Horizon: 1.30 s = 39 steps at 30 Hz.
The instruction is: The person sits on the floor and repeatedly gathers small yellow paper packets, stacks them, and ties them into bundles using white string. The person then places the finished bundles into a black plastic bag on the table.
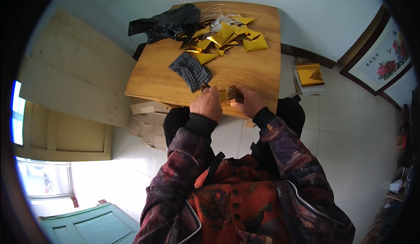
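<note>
At the near edge of the wooden table (153,75), my left hand (207,105) and my right hand (248,101) are closed around opposite ends of a stack of folded gold paper (227,93). Its layered edges show between the hands; the ends are hidden by my fingers. Just beyond my left hand lies a dark grey knitted cloth (191,70). Farther back is a loose heap of folded gold foil paper pieces (223,35), some shaped like triangles.
A black plastic bag (170,23) and crumpled clear plastic (220,23) lie at the table's back. On the floor to the right is a stack of gold sheets (309,74). A framed flower picture (380,58) leans by the wall. Boards (74,69) stand at left.
</note>
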Motion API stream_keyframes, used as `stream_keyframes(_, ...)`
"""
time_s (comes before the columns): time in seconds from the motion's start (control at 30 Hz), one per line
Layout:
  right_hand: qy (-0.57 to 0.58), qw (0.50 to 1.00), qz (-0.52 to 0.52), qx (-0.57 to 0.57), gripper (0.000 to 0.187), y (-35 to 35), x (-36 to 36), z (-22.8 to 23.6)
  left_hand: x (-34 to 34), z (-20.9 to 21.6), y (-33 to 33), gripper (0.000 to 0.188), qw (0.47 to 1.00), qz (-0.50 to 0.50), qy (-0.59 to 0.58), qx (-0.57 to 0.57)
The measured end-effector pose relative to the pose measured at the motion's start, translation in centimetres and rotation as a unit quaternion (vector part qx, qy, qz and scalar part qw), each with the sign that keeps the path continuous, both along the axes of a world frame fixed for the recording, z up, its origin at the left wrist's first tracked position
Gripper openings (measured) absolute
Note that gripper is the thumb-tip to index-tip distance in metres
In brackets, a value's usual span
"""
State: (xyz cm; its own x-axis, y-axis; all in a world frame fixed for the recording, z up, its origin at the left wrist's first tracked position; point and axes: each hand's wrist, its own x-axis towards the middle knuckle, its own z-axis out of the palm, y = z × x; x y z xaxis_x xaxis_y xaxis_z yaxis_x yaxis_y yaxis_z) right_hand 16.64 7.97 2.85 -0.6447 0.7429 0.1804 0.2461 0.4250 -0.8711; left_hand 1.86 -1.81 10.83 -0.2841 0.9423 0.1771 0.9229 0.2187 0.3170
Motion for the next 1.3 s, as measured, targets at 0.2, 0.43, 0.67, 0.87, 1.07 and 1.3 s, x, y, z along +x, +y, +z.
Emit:
stream_keyframes(0.2,0.01,1.0,0.014,0.001,0.043,0.2,-0.1,-0.6,-1.7,1.2,3.3,0.012,0.987,-0.038,0.097,-0.12)
stream_keyframes(0.43,0.019,0.999,0.002,0.036,0.042,0.0,0.1,-0.2,-0.9,1.7,5.0,0.023,0.967,0.013,0.112,-0.23)
stream_keyframes(0.67,0.017,0.999,-0.002,0.045,0.037,0.1,0.0,0.0,0.2,1.9,5.7,0.023,0.966,0.057,0.099,-0.234)
stream_keyframes(0.87,-0.022,0.999,0.005,0.042,0.038,0.3,0.1,0.2,0.1,1.8,6.0,0.024,0.962,0.078,0.088,-0.246)
stream_keyframes(1.07,-0.023,0.998,0.006,0.052,0.036,0.4,0.0,0.1,-0.1,0.9,6.0,0.029,0.968,0.066,0.082,-0.227)
stream_keyframes(1.3,-0.022,0.999,0.014,0.036,0.035,0.6,-0.2,-0.3,-0.9,-0.4,5.3,0.024,0.983,0.035,0.044,-0.173)
